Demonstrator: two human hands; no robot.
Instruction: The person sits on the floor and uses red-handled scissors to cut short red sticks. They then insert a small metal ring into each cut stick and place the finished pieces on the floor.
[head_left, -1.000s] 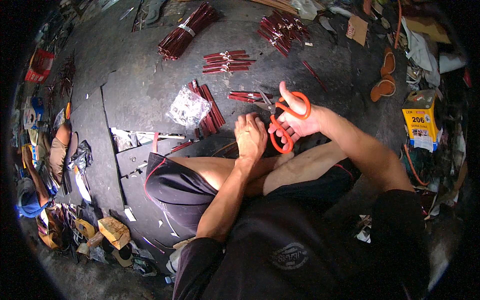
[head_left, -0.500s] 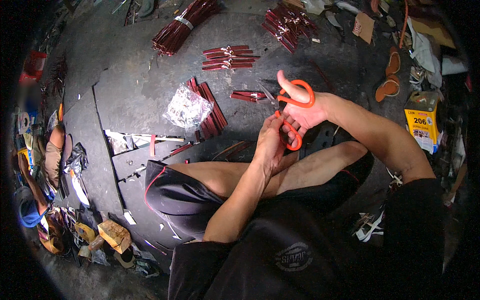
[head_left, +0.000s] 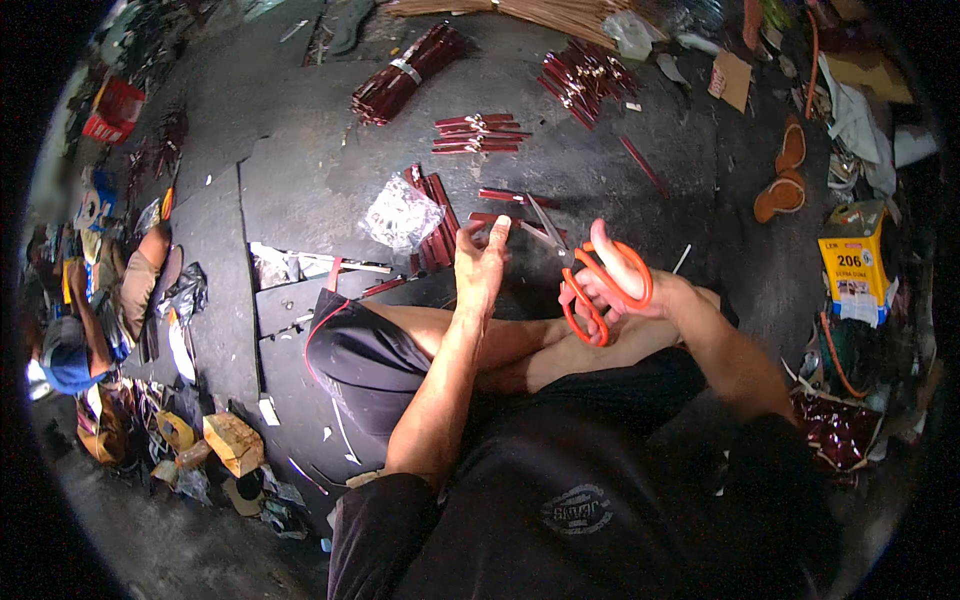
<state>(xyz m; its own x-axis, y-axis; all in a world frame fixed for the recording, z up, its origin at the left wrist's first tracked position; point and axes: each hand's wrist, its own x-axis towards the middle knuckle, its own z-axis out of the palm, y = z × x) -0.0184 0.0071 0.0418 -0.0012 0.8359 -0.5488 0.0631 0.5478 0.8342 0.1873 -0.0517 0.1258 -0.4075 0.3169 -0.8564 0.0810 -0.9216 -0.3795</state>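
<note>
Fingers of right hand curled through orange handles of scissors, gripping them, blades pointing upper left, frame centre. Left hand open, fingers spread, holding nothing, just left of blades, hovering above dark red stick pile. Crumpled clear plastic bag beside pile. More red stick bundles on grey floor, upper centre. Yellow box at right edge.
</note>
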